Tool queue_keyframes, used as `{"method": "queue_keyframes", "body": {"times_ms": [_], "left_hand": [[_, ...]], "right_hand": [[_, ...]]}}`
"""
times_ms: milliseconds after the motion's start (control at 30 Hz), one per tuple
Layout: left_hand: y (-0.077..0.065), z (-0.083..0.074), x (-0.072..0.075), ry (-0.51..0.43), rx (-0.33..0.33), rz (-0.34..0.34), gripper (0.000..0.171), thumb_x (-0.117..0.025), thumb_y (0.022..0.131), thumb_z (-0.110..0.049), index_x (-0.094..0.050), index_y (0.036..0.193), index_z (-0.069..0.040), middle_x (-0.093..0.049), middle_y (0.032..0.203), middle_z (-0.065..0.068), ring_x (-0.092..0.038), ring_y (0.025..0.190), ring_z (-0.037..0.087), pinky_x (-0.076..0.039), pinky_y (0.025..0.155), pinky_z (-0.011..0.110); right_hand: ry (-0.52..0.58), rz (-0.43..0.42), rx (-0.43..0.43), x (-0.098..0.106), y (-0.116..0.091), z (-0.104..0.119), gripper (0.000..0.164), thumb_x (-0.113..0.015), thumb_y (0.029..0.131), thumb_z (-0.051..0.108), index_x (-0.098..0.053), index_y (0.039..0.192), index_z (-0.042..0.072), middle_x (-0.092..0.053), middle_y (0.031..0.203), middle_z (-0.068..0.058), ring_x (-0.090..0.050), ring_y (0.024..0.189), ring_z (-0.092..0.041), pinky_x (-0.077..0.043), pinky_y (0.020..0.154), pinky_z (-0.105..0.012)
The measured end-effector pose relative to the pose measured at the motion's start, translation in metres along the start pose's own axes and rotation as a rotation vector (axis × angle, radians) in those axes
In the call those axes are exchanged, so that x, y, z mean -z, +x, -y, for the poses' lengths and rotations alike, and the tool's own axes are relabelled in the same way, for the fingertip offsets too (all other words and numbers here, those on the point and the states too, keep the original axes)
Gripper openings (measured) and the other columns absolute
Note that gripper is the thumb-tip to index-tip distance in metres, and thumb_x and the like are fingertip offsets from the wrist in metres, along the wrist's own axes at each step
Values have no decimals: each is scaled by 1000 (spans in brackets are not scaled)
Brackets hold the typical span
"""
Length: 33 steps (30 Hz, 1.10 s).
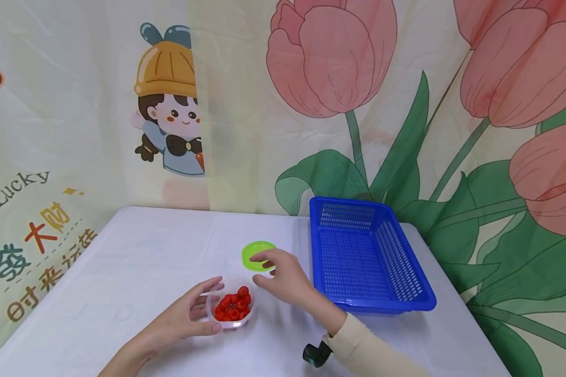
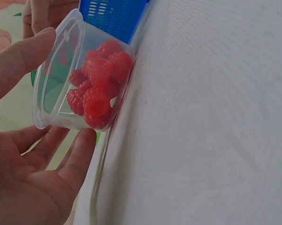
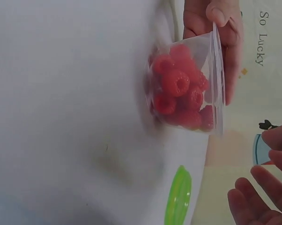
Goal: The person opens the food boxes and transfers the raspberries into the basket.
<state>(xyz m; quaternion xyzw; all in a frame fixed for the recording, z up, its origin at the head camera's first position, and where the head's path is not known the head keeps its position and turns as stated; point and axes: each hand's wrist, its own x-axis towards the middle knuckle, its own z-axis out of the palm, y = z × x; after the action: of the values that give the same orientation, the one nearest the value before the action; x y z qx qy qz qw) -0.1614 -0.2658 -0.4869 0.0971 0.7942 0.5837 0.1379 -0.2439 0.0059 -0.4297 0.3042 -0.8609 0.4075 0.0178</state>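
Observation:
A clear plastic tub (image 1: 230,323) with several red raspberries (image 1: 233,306) in it stands upright on the white table. My left hand (image 1: 195,314) holds it from the left, thumb at the near rim and fingers round the far side. In the left wrist view the thumb lies at the rim of the tub (image 2: 61,121) and fingertips meet its opposite side. My right hand (image 1: 283,275) is held above the table between tub and basket, fingers loosely bent with nothing in them. It overlaps a bright green round lid (image 1: 252,254) in the head view; in the right wrist view the lid (image 3: 178,197) lies below the hand.
A blue plastic basket (image 1: 349,251) with mesh sides stands at the right of the white table (image 1: 137,262). Behind the table hangs a printed cloth (image 1: 245,104) with tulips and a cartoon figure. A black strapped device (image 1: 317,354) shows by the right sleeve (image 1: 358,337).

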Motion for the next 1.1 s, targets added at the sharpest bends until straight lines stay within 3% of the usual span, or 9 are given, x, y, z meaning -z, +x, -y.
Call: {"method": "queue_keyframes", "body": {"times_ms": [133,333,433,667,1100], "left_hand": [[0,1,-1,2,10,-13,95,-88,89,-24,-32,166,-24,-38,168,13,-46,148,41,-53,108,30],[2,1,-1,-9,38,-27,97,-89,87,-26,-33,165,-25,-39,166,14,-44,148,43,-52,111,43],[3,2,-1,-5,35,-28,97,-90,86,-26,-33,165,-25,-39,166,15,-44,148,43,-52,111,43],[4,3,-1,1,15,-16,97,-89,87,-25,-32,166,-23,-38,167,16,-46,147,43,-53,110,41],[6,3,-1,6,10,-13,97,-89,88,-24,-32,166,-23,-38,167,15,-46,147,42,-51,112,42]], "right_hand": [[-66,94,50,8,1,3,35,-82,94,12,-74,128,12,-75,124,0,-71,108,-18,-60,86,-26],[-173,234,151,15,6,6,35,-82,94,14,-75,128,14,-76,123,0,-70,109,-17,-57,86,-22],[-226,283,202,17,9,5,34,-83,94,15,-75,127,14,-76,122,-1,-70,110,-20,-54,84,-17],[-283,343,270,18,17,-1,32,-82,94,14,-77,125,15,-75,122,3,-71,109,-17,-52,83,-12],[-314,429,282,13,25,1,31,-81,95,14,-78,126,15,-75,119,3,-70,103,-8,-51,80,-9]]}}
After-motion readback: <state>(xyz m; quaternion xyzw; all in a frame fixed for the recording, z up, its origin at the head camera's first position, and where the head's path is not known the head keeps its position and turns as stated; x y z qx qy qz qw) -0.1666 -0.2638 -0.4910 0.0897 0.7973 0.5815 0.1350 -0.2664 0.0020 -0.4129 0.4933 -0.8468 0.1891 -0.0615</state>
